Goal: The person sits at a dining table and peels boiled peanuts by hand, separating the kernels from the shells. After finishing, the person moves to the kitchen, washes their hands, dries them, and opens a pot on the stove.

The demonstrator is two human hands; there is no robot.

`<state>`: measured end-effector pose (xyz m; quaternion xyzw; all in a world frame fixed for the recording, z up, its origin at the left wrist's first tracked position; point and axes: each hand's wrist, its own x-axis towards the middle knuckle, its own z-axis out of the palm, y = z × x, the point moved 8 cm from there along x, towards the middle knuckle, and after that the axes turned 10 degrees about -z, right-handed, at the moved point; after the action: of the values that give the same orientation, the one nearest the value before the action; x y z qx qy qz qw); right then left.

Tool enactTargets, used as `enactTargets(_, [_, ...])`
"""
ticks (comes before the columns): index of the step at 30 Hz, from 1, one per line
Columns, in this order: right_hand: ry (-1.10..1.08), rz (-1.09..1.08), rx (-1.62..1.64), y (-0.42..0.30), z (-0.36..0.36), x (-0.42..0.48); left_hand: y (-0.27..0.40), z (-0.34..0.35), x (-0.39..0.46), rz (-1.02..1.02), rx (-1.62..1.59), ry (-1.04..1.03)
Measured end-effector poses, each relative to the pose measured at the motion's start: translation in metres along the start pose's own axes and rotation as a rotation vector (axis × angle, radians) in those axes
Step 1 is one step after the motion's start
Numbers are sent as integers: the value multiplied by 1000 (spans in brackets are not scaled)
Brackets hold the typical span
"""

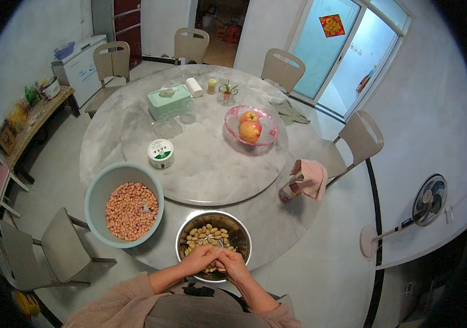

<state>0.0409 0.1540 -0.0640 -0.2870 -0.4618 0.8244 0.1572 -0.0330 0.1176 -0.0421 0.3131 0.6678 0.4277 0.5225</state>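
My left hand (pixel 199 258) and my right hand (pixel 232 262) meet fingertip to fingertip over the near part of a stainless steel bowl (pixel 247 231). Their fingers are curled together, and whatever may be between them is too small or hidden to tell. Unshelled peanuts (pixel 208 234) lie inside the steel bowl, partly covered by my hands. To the left stands a large light-blue plastic basin (pixel 94 205), holding many shelled pink-skinned peanuts (pixel 131 211) with a small pale object on top of them.
A round marble-patterned table (pixel 274 242) carries a raised turntable (pixel 217 176) with a white tub (pixel 161 153), a green tissue box (pixel 170 102) and a pink-rimmed fruit bowl (pixel 273 137). A jar (pixel 288 192) with a pink cloth (pixel 313 178) stands right. Chairs surround the table.
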Motion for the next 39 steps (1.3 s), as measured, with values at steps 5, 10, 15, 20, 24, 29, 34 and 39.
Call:
enactTargets(5, [77,-40,40,-9,-1,1,0,16,-3,-275,-569,-268])
enactTargets(10, [83,-60,67,-13,2,0,-11,20,-2,-331,-630,-305])
enactTargets(15, [102,-55,84,-12,1,0,-10,20,-2,-302,-524,-261])
enactTargets(20, [110,-46,173,-8,-1,-1,-22,21,6,-173,-414,-189])
enactTargets(24, [114,-63,200,-10,0,-2,-14,17,7,-110,-299,-164])
enactTargets(29, [148,-59,253,-12,0,-4,-10,23,8,-83,-441,-166])
enactTargets(34, [209,-23,261,-11,-1,-7,-7,24,5,-98,-429,-196])
enactTargets(39, [251,6,228,-13,-1,-8,-17,25,5,-80,-378,-173])
